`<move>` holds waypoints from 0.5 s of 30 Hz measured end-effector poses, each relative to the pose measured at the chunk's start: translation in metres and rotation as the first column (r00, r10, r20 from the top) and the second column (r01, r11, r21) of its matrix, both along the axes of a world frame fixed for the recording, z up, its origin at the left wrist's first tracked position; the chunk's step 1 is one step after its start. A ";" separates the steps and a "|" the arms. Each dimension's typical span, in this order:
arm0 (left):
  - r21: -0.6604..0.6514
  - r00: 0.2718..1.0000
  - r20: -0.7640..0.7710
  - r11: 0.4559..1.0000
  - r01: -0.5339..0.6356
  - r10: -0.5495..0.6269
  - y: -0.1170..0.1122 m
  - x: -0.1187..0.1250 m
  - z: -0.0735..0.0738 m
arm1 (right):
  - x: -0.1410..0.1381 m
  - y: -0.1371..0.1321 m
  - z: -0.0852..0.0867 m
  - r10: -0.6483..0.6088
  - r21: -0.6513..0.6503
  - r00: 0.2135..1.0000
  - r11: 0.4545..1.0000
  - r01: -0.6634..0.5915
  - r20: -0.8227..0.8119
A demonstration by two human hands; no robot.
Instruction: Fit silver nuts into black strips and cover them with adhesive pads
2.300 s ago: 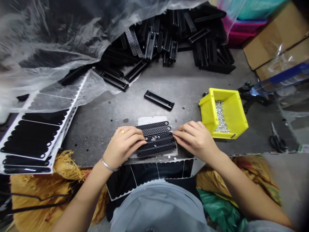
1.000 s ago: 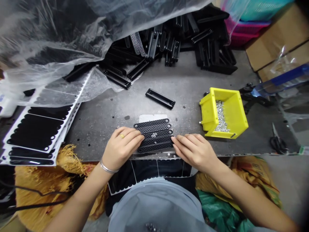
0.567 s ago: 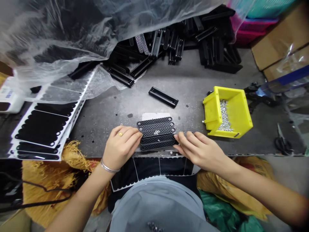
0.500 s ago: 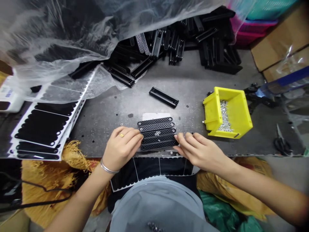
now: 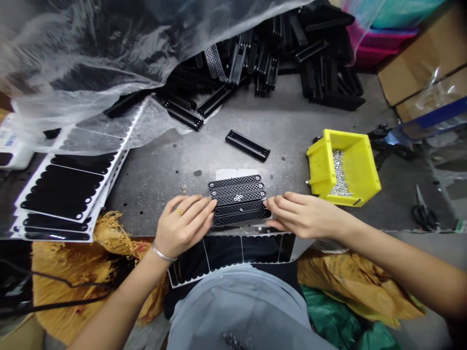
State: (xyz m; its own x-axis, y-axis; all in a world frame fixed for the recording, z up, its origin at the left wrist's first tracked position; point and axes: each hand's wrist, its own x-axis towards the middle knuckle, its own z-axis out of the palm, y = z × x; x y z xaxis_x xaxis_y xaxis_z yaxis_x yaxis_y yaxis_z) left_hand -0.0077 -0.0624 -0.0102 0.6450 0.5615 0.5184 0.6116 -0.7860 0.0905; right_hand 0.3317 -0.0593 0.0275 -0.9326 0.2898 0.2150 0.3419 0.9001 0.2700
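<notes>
- Left hand (image 5: 182, 228): fingers extended and together, not closed, tips against the left ends of the row.
- Right hand (image 5: 304, 216): fingers slightly curved, also not closed, tips against the right ends.
- Between the hands: five black lattice-textured strips (image 5: 239, 214), side by side on a white card (image 5: 236, 173).
- Small metal rings (image 5: 238, 198) lie on the middle strip.
- Beyond: a single black slotted frame (image 5: 248, 145) on the steel bench (image 5: 164, 184).
- Right: a yellow plastic bin (image 5: 359, 170) holding small metal parts (image 5: 339, 175).
- Far: a heap of black frames (image 5: 321, 63), partly under clear plastic sheeting (image 5: 91, 63).
</notes>
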 end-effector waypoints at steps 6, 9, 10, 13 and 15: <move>-0.019 0.998 -0.048 0.998 -0.052 0.051 -0.011 0.004 0.007 | -0.013 -0.019 -0.010 -0.124 0.065 0.990 0.990 0.128 -0.066; -0.023 0.993 -0.051 0.994 -0.104 0.102 -0.016 0.009 0.010 | -0.028 -0.039 -0.013 -0.307 0.034 0.949 0.950 0.310 -0.077; -0.016 0.993 -0.047 0.994 -0.112 0.111 -0.017 0.010 0.010 | -0.030 -0.043 -0.016 -0.338 0.025 0.937 0.939 0.342 -0.092; 0.024 0.995 -0.017 0.995 -0.097 0.097 -0.014 0.008 0.007 | -0.023 -0.041 -0.022 -0.335 0.009 0.929 0.940 0.340 -0.158; 0.051 0.997 0.000 0.996 -0.072 0.072 -0.011 0.005 0.005 | -0.014 -0.032 -0.025 -0.282 0.015 0.938 0.957 0.291 -0.203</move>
